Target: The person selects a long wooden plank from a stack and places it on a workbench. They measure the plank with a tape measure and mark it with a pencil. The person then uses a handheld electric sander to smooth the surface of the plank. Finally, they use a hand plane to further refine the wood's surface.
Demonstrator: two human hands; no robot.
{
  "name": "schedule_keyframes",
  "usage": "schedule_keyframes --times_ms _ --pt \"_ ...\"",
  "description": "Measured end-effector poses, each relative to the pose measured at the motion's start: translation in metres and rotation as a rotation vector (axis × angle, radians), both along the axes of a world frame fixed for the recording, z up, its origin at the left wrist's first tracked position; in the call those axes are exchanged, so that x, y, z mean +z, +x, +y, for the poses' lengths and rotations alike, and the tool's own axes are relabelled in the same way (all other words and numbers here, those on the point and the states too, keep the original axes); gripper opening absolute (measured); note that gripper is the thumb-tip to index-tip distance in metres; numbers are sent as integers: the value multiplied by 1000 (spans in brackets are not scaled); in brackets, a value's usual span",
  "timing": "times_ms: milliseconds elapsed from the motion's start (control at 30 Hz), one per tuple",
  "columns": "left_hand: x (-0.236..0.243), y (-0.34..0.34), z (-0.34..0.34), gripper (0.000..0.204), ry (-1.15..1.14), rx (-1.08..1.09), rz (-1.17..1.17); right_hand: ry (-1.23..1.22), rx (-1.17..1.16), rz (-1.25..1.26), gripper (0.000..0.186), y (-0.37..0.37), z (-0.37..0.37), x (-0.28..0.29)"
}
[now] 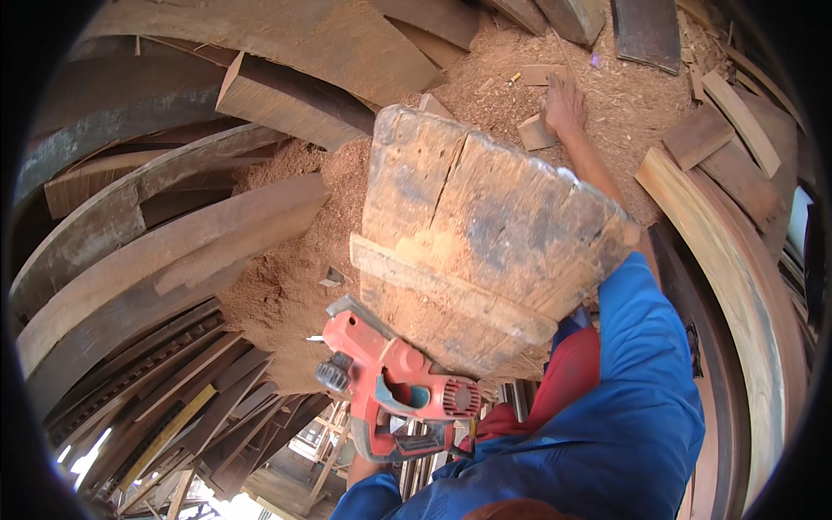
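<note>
A red electric planer [403, 368] with a black front knob is beside the near left edge of a worn wooden workbench top [511, 234]. My left hand [382, 421] is closed round its rear handle, and the tool's body hides most of the fingers. My right arm reaches past the bench top to the sawdust-covered ground. There my right hand [565, 104] is open, its fingers stretched toward a small flat wood block [543, 74]; whether they touch it, I cannot tell. Another wood block [536, 133] lies just below that hand.
A wooden batten [451, 286] crosses the bench top, with shavings beside it. Curved timbers [165, 234] are stacked on the left, and a long curved plank [737, 286] stands at right. Sawdust [286, 286] covers the ground. Loose offcuts [698, 137] lie at the far right.
</note>
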State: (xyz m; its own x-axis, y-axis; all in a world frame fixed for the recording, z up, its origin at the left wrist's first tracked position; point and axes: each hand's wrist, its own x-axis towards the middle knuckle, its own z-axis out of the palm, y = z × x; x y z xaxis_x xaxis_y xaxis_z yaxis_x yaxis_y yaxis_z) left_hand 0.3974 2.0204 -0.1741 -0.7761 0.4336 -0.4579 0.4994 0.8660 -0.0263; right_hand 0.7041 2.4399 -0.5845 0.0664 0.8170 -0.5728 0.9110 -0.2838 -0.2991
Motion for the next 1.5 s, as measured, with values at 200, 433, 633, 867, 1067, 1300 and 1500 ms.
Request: schedule_keyframes --times_ms 200,433,633,867,1067,1300,1500 --pt "7 -1 -1 42 -52 5 19 53 134 -122 50 2 35 -26" --pt "3 -7 4 42 -59 -8 8 -125 186 -98 32 9 7 -37" --pt "-1 -9 6 42 -49 -18 -9 -193 161 242 54 8 -54 -22" --pt "-1 -14 10 43 -55 -33 -20 -380 213 -74 47 -9 -56 -14" --pt "-3 -11 8 44 -39 -45 -28 -357 45 -175 40 -24 -67 -2" --pt "-30 -24 23 46 17 -133 -63 -263 -149 75 47 53 -167 56" --pt "-66 -39 28 48 41 -109 -49 -306 -463 742 47 115 -257 197"
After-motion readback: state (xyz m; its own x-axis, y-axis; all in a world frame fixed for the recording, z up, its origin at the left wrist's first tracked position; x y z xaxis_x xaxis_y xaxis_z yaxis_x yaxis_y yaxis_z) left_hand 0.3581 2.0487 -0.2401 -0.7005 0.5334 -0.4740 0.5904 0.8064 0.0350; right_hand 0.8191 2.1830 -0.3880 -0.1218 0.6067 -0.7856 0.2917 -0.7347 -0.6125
